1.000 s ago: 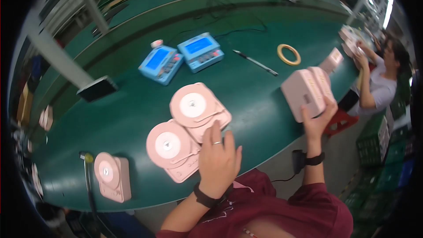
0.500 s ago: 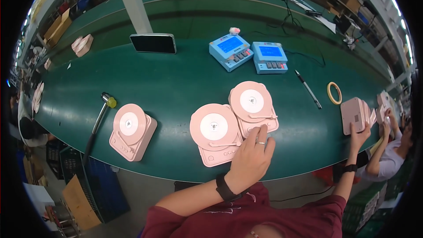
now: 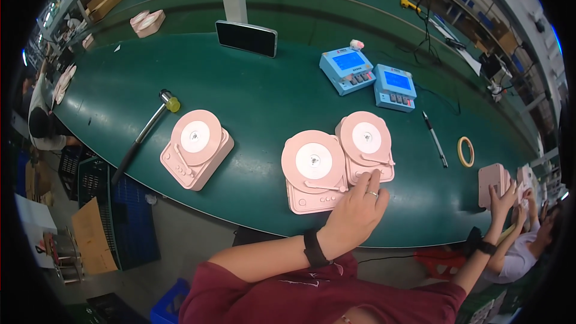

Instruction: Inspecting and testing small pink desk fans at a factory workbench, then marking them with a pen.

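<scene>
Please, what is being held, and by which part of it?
The right grip holds a pink boxy unit near its lower right side. The left grip is at the front of a pink turntable; whether it grasps it cannot be told.

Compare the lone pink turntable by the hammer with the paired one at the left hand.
Tone arm: the lone turntable has its tone arm at the disc's lower left in view; the paired turntable has its below the disc.
Hand: none at the lone turntable; the left hand covers part of the paired turntable.
Both: pink, disc facing up.
</scene>
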A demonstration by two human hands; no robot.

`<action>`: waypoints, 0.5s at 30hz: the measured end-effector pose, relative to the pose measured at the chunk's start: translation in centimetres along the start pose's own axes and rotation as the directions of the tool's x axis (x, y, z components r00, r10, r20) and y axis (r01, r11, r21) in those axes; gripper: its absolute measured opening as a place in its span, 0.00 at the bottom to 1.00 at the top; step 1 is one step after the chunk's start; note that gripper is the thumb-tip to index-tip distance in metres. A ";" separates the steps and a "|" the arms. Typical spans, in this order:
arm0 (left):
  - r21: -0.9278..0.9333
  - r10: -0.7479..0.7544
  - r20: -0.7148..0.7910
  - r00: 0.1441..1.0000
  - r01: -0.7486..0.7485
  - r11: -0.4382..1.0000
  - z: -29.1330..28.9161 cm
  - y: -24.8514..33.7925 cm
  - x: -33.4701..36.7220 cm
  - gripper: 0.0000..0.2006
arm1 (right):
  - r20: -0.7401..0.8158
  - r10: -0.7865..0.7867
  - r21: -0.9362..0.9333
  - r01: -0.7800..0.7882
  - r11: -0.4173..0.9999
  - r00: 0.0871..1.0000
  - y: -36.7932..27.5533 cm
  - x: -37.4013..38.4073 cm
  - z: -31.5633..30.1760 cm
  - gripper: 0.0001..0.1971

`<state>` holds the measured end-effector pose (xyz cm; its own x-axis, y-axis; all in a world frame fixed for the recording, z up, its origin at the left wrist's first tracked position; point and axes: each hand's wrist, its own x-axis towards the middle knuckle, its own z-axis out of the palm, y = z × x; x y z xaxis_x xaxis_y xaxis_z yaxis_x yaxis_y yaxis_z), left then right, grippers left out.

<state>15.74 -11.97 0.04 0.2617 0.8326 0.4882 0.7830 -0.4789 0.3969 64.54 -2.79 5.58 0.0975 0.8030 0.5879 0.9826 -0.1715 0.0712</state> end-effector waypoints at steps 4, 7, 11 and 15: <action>-0.043 -0.002 0.017 1.000 0.003 0.999 -0.6 -0.1 0.6 0.19 | -0.051 -0.201 0.284 0.207 0.936 0.978 -14.8 -0.8 -5.9 0.31; -0.007 0.005 0.010 1.000 -0.005 1.000 -0.4 -0.4 -0.2 0.19 | 0.002 -0.441 0.630 0.342 0.697 0.897 -24.6 -2.0 -9.3 0.28; -0.007 -0.004 0.054 0.999 0.005 1.000 -1.0 -0.5 -0.2 0.19 | 0.066 -0.767 0.867 0.344 0.360 0.638 -30.9 -2.9 -9.3 0.25; -0.110 0.017 0.128 0.992 -0.003 0.994 -3.5 -0.4 0.0 0.20 | -0.021 -0.820 0.906 0.357 0.226 0.572 -33.7 -3.6 -7.0 0.22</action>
<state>13.52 -12.76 2.59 0.3455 0.8530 0.3912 0.7154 -0.5092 0.4785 29.97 -3.91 6.65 -0.7535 0.5879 0.2944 0.4004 0.7654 -0.5038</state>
